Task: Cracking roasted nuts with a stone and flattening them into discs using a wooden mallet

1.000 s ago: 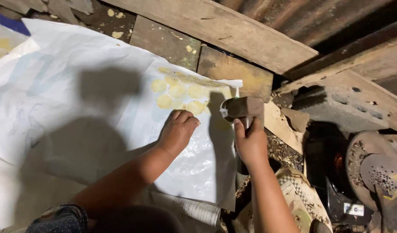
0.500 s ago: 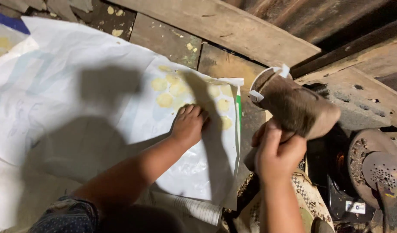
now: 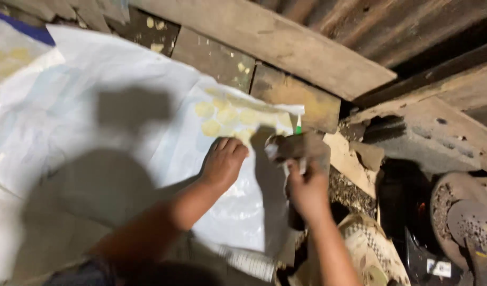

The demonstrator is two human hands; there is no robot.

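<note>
My left hand (image 3: 223,161) lies flat, palm down, on a large white sheet (image 3: 111,132) spread over wooden boards. Several pale yellow round pieces (image 3: 227,114) lie on the sheet just beyond its fingers. My right hand (image 3: 306,188) grips a brown block-shaped tool (image 3: 299,148) with a bit of white cloth on it, held low at the sheet's right edge, close to the left hand. The picture is blurred by motion, so the tool's exact form is unclear.
A thick wooden plank (image 3: 286,42) runs diagonally across the top. Rubble and a torn cardboard piece (image 3: 349,161) lie right of the sheet. A worn sandal (image 3: 468,228) sits at the far right. Patterned fabric (image 3: 370,249) is below my right arm.
The right hand raised the brown tool up and to the right half a second ago, then brought it back down beside the sheet's edge. The left hand stayed pressed on the sheet.
</note>
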